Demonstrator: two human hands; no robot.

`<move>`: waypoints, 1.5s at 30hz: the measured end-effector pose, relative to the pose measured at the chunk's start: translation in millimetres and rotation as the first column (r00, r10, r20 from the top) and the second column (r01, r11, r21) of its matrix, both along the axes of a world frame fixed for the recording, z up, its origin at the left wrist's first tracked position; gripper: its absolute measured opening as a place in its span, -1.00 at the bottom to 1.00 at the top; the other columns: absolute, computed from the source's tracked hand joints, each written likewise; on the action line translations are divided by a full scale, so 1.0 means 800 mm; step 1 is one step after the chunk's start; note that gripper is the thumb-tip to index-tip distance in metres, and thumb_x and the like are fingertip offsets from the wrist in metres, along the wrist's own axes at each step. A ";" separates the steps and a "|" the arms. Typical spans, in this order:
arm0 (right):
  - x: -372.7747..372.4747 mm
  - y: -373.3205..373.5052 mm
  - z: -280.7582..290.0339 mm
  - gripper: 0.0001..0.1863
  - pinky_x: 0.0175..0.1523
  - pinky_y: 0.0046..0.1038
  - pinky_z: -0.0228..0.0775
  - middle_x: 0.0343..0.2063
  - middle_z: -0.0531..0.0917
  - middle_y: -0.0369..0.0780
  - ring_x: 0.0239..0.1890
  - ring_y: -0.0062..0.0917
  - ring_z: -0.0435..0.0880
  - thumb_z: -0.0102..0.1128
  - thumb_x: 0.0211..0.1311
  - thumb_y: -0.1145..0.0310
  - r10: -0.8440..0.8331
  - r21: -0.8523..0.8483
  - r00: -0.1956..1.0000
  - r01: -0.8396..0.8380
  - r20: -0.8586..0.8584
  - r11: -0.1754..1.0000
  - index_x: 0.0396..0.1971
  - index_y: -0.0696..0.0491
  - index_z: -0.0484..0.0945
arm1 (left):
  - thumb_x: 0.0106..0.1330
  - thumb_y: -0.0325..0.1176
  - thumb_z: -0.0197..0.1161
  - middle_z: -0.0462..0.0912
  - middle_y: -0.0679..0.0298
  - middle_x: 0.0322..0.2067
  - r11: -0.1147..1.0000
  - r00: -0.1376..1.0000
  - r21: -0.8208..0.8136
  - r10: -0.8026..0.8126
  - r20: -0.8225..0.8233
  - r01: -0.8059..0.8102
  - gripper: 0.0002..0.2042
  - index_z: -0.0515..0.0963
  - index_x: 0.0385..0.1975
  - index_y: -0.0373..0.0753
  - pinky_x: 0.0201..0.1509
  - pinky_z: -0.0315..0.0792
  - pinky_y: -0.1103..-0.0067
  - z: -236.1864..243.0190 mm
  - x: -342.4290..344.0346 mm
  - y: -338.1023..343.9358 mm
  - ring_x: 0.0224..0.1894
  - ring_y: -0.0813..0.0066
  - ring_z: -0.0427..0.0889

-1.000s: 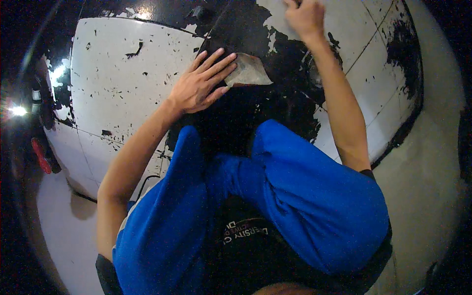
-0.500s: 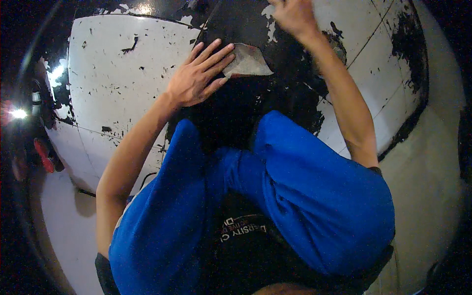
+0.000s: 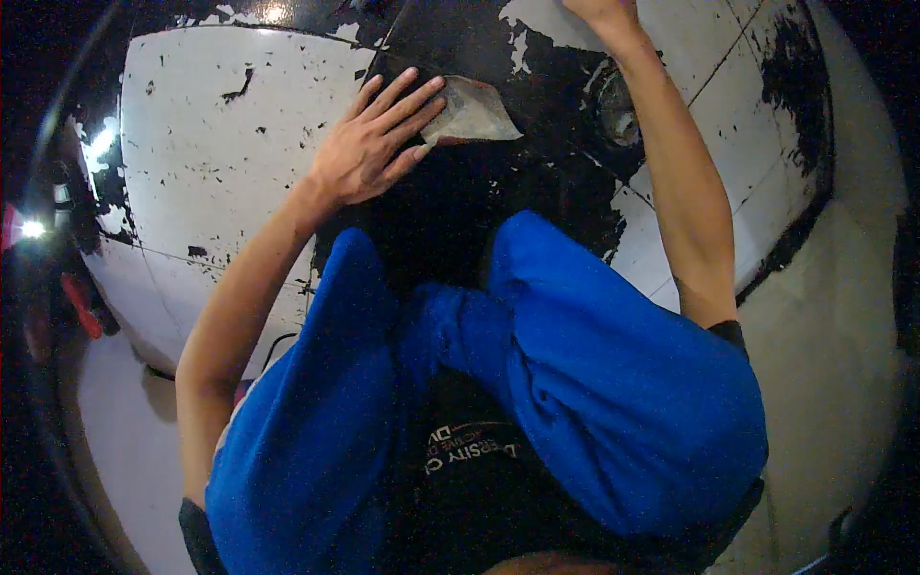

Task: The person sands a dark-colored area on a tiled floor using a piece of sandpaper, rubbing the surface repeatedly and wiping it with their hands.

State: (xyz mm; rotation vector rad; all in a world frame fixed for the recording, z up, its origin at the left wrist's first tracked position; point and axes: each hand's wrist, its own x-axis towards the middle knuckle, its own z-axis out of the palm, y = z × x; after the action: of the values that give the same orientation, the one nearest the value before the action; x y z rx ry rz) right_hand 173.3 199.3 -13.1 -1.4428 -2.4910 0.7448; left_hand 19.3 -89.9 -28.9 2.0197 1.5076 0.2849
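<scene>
My left hand [image 3: 369, 144] lies palm down on the black, worn part of the surface, its fingers stretched and spread. Its fingertips rest on the edge of a greyish, roughly four-sided sheet [image 3: 474, 113] with a reddish edge, which looks like a scrap of sandpaper. My right hand [image 3: 606, 11] reaches to the far edge of the picture, where its fingers are cut off, so whether it holds anything is hidden. Beside my right forearm sits a round, dull glassy thing [image 3: 618, 110], partly covered by the arm.
White panels [image 3: 240, 115] with dark flecks and chipped black patches surround my hands, crossed by thin seams. My blue-clad knees [image 3: 594, 383] fill the near middle. A bright light [image 3: 34, 229] shines at the far left, near a red and black object [image 3: 81, 305].
My right hand has moved farther away, partly out of the picture, leaving the round thing more exposed. My left hand stays flat by the sheet; the whole view has shifted slightly.
</scene>
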 end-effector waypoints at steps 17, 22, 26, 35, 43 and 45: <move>-0.013 -0.003 -0.009 -0.74 -0.16 -0.20 0.51 -0.39 0.71 0.06 -0.29 -0.11 0.72 0.41 0.10 0.37 0.029 -0.072 0.997 -0.024 0.074 0.997 -0.38 0.29 0.61 | 0.48 -0.14 0.00 0.00 0.29 0.53 1.000 1.000 0.017 0.011 0.016 -0.011 -0.43 0.19 0.46 -0.13 0.59 -0.23 0.13 -0.006 0.000 0.002 0.57 0.14 -0.11; -0.015 -0.006 -0.006 -0.70 -0.15 -0.21 0.51 -0.41 0.69 0.09 -0.28 -0.09 0.72 0.45 0.07 0.35 0.083 -0.161 0.994 -0.071 0.071 0.984 -0.37 0.30 0.61 | 0.49 -0.12 -0.02 0.00 0.29 0.53 1.000 1.000 0.017 0.006 0.003 -0.006 -0.43 0.18 0.47 -0.11 0.59 -0.24 0.15 -0.002 0.000 -0.001 0.57 0.15 -0.12; -0.016 -0.012 0.000 -0.71 -0.18 -0.27 0.52 -0.42 0.71 0.06 -0.32 -0.15 0.73 0.44 0.07 0.37 0.106 -0.089 0.994 -0.104 0.012 0.991 -0.35 0.29 0.64 | 0.49 -0.10 -0.03 0.00 0.29 0.53 1.000 1.000 0.009 0.007 -0.002 -0.006 -0.43 0.16 0.47 -0.09 0.59 -0.24 0.16 0.000 0.001 0.001 0.57 0.15 -0.12; -0.021 -0.005 0.020 -0.74 -0.17 -0.31 0.54 -0.42 0.72 0.04 -0.33 -0.25 0.75 0.44 0.04 0.40 0.015 -0.140 0.996 -0.003 0.088 0.990 -0.36 0.29 0.67 | 0.49 -0.11 -0.03 0.00 0.30 0.53 1.000 1.000 0.022 0.006 0.001 -0.006 -0.43 0.17 0.47 -0.10 0.59 -0.24 0.16 -0.003 0.001 -0.001 0.57 0.15 -0.12; -0.020 -0.009 0.005 -0.74 -0.22 -0.28 0.50 -0.45 0.71 0.05 -0.38 -0.29 0.73 0.43 0.04 0.38 0.167 -0.121 0.981 -0.155 0.097 0.981 -0.39 0.28 0.67 | 0.48 -0.12 -0.02 0.01 0.28 0.53 1.000 1.000 0.025 0.017 0.006 -0.017 -0.43 0.19 0.46 -0.11 0.59 -0.23 0.16 -0.003 0.001 0.001 0.57 0.15 -0.11; -0.019 0.000 0.012 -0.74 -0.21 -0.27 0.50 -0.45 0.71 0.05 -0.38 -0.27 0.72 0.43 0.04 0.37 0.116 -0.166 0.987 -0.097 0.110 0.981 -0.39 0.29 0.67 | 0.48 -0.13 -0.01 0.01 0.28 0.53 1.000 1.000 0.005 0.014 -0.011 -0.014 -0.43 0.19 0.46 -0.11 0.59 -0.22 0.16 -0.002 0.002 -0.004 0.57 0.14 -0.11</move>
State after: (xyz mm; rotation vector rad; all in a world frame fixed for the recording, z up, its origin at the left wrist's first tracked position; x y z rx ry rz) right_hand 157.9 199.3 -3.5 -1.4538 -2.6721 0.9238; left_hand 20.5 -93.2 -30.2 2.0186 1.5294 0.2844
